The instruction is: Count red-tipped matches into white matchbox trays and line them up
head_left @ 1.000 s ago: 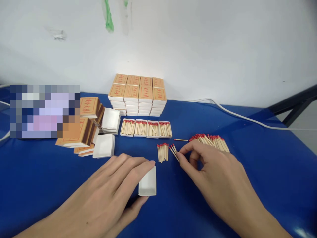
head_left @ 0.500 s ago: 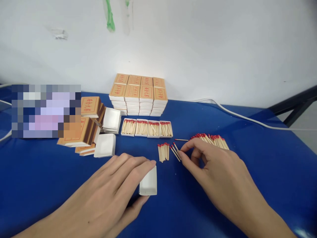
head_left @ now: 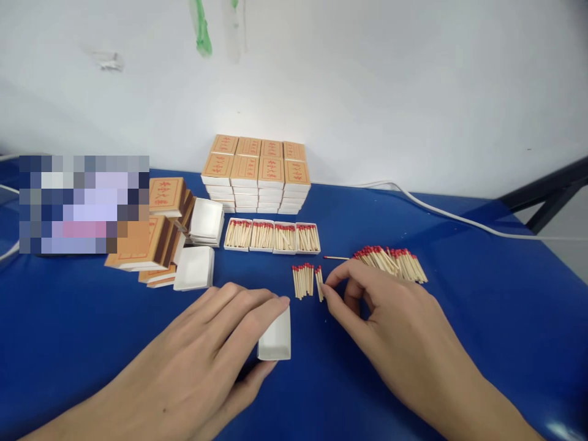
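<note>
My left hand [head_left: 229,343] grips an empty white matchbox tray [head_left: 276,340] between thumb and fingers, low in the middle of the view. To its right, the thumb and forefinger of my right hand [head_left: 390,324] are closed at a few red-tipped matches [head_left: 320,283] lying side by side on the table. Just left of these lies a small row of matches [head_left: 303,282]. Beyond my right hand is a larger heap of matches [head_left: 390,260], partly hidden by the hand. A single match [head_left: 337,258] lies crosswise beside the heap.
Trays filled with matches [head_left: 272,237] stand in a row. Behind them rises a stack of closed matchboxes [head_left: 257,177] by the wall. Empty trays [head_left: 195,269] and orange matchbox sleeves [head_left: 147,239] lie at left. A white cable [head_left: 441,214] crosses the blue table [head_left: 505,294].
My right hand has shifted left, bringing the few matches closer to the small row and more upright alongside it. My left hand and the tray stay in place.
</note>
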{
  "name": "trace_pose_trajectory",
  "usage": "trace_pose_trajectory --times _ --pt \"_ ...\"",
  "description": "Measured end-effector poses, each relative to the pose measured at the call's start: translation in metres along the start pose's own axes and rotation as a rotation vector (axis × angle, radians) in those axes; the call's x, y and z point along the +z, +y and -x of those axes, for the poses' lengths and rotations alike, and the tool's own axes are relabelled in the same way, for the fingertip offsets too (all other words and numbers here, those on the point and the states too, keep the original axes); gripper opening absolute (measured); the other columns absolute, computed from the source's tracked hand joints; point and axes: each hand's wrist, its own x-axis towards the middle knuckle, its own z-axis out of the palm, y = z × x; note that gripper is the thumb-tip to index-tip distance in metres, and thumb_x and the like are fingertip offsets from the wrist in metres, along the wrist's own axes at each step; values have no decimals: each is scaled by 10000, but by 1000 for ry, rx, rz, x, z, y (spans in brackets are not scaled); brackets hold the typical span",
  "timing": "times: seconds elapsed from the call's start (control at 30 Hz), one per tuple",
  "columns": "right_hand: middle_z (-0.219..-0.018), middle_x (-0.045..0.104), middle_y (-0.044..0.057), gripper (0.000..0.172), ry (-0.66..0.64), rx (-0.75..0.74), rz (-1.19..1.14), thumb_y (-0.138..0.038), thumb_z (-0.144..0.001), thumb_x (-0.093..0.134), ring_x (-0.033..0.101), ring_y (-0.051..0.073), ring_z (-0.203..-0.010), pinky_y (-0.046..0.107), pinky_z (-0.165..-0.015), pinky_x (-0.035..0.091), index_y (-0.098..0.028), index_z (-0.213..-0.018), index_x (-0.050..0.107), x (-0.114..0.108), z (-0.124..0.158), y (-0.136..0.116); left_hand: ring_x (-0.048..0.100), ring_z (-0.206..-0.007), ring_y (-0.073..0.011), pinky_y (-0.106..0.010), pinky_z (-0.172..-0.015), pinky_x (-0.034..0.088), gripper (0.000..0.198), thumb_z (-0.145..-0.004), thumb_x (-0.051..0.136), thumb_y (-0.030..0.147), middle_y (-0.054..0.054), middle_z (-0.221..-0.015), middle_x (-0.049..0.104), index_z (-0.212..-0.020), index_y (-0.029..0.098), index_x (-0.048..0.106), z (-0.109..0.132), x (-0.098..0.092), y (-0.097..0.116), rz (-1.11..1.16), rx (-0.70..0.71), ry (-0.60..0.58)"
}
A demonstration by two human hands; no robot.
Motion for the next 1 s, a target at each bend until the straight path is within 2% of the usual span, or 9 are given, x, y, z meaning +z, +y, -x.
trace_pose_trajectory --times 0.2,0.37,0.63,0.83,0.9,1.0 --pt "-677 660 -93 29 -88 -35 -33 -315 -1084 709 652 147 -556 301 -536 428 -305 -1057 710 -5 1 2 756 -1364 -261 -431 -1210 568 489 -1208 578 240 -81 -1519 783 -1694 199 543 1 1 0 -20 -4 8" --pt "-719 675 -97 158 -121 -57 -19 -376 -1066 835 672 161 -591 310 -549 437 -311 -1116 700 -7 3 8 762 -1380 -269 -446 -1215 594 492 -1203 582 239 -91 -1529 781 -1692 202 546 2 1 1 -30 -7 1" --pt "-779 703 -69 70 -114 -57 -1 -377 -1150 730 718 183 -677 323 -600 471 -318 -1133 696 -3 0 8 762 -1389 -288 -475 -1233 594 540 -1182 610 228 -96 -1547 776 -1714 206 523 1 1 0 -4 -15 -12" --pt "-861 763 -51 121 -128 -71 -25 -403 -1184 672 756 183 -738 317 -619 495 -313 -1113 711 -5 -2 6 761 -1396 -281 -453 -1241 586 542 -1186 609 241 -91 -1551 779 -1721 215 525 2 0 0 -16 -14 -18" --pt "-853 766 -57 146 -84 -74 -14 -406 -1199 647 754 176 -728 312 -631 496 -313 -1113 720 -6 -2 7 760 -1401 -286 -460 -1239 588 538 -1187 610 246 -94 -1553 780 -1717 211 528 2 0 0 -27 -14 -22" --pt "-853 776 -54 131 77 -55 89 -393 -1190 641 754 193 -693 321 -601 467 -318 -1206 748 -4 -3 13 758 -1399 -287 -470 -1233 587 529 -1191 608 253 -91 -1557 777 -1712 202 529 2 1 0 -50 -7 -21"
